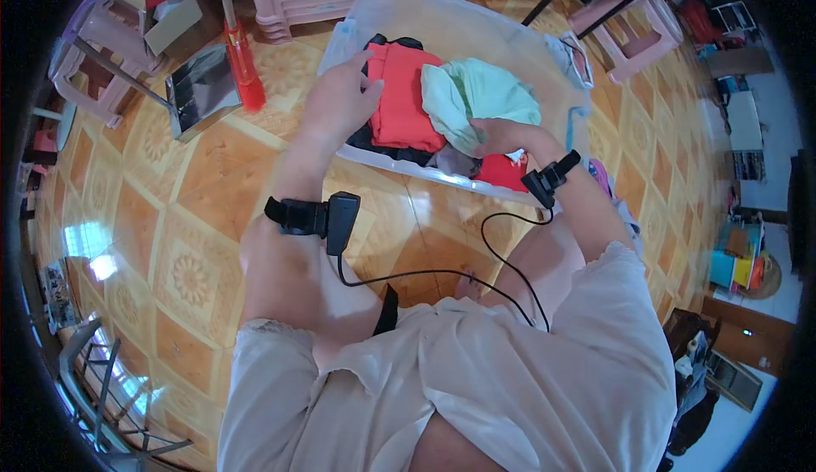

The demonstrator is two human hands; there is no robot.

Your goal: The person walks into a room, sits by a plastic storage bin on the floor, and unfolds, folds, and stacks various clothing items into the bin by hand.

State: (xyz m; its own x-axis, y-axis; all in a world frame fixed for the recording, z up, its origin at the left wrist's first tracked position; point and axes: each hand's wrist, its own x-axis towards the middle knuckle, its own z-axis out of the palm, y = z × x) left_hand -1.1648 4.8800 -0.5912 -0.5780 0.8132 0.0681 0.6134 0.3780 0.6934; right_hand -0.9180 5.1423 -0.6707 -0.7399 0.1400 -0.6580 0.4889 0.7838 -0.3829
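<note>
A red folded garment (399, 98) lies in a clear plastic storage bin (510, 23), on top of dark clothes. My left hand (344, 94) rests at its left edge, thumb apart from the fingers, with the fingertips partly hidden by the hand. Beside it is a crumpled light green garment (489, 90), and my right hand (506, 136) holds its lower edge with bent fingers. Below the green cloth are a grey piece of clothing (457, 162) and another red cloth (503, 173).
Pink plastic stools (319, 0) stand behind the bin, with another pink stool (633, 34) at the right. A dustpan (204, 90) and a red broom (245, 73) are on the tiled floor at the left. A cable joins the bands on both my forearms.
</note>
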